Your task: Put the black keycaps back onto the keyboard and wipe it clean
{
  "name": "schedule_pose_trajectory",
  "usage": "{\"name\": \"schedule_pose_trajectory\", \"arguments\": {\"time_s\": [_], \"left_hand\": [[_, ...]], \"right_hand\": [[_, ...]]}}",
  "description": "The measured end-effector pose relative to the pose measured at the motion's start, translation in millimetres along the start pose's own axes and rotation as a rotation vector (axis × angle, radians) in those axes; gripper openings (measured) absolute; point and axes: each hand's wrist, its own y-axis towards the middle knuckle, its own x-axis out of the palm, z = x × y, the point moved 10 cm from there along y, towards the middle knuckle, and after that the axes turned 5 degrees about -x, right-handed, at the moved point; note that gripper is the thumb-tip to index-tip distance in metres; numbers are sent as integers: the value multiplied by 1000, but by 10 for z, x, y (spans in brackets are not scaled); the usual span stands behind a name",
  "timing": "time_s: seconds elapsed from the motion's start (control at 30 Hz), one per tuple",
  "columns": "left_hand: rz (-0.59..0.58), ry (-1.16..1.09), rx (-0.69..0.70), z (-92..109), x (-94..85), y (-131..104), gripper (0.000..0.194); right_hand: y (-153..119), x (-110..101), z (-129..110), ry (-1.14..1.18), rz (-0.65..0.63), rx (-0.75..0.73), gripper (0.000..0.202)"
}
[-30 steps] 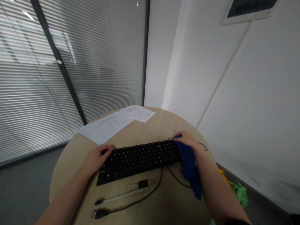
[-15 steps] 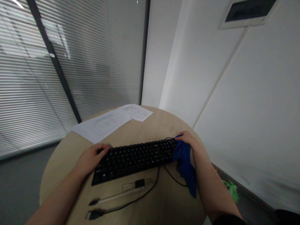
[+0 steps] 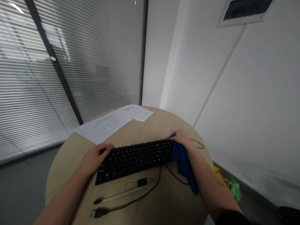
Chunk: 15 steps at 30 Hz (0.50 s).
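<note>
A black keyboard [image 3: 136, 159] lies slightly slanted on the round wooden table [image 3: 161, 200]. My left hand [image 3: 96, 157] grips its left end, thumb over the top keys. At the far right corner, my right hand [image 3: 180, 137] pinches a blue cloth [image 3: 181, 159], which covers the keyboard's right end and hangs down toward me onto the tabletop. In front of the keyboard lie a cable with a USB plug [image 3: 99, 213], a thin pale stick with a dark brush-like tip [image 3: 124, 195], and a small black piece with thin wire ends [image 3: 142, 182].
Two printed paper sheets [image 3: 105, 125] lie at the table's far left. A thin black cable loop [image 3: 199, 144] sticks out beyond my right wrist. White wall [image 3: 246, 103] stands close on the right, a glass partition with blinds [image 3: 105, 62] on the left. Green material [image 3: 234, 189] is on the floor.
My right hand has shifted slightly left along the keyboard's back edge with the blue cloth. A cable loop now shows beyond my right wrist. My left hand keeps its hold.
</note>
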Motion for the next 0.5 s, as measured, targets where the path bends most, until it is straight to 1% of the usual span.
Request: {"name": "schedule_pose_trajectory", "arguments": {"time_s": [0.03,0.1,0.27,0.33,0.4,0.5], "left_hand": [[-1,1,-6,-12,3,2,50],[-4,-7,-5,-26,12,7,50],[13,-21,0,-40,7,18,50],[22,-30,5,-29,-10,22,49],[29,-66,23,1,-34,24,47],[58,-132,34,27,-85,13,46]], "right_hand": [[2,2,0,0,0,1,16],[-6,-40,81,-5,10,15,16],[-88,-283,546,-63,89,120,11],[-125,-357,690,-91,118,170,8],[-157,-426,741,-109,154,198,8],[-212,-557,648,-119,229,188,16]]}}
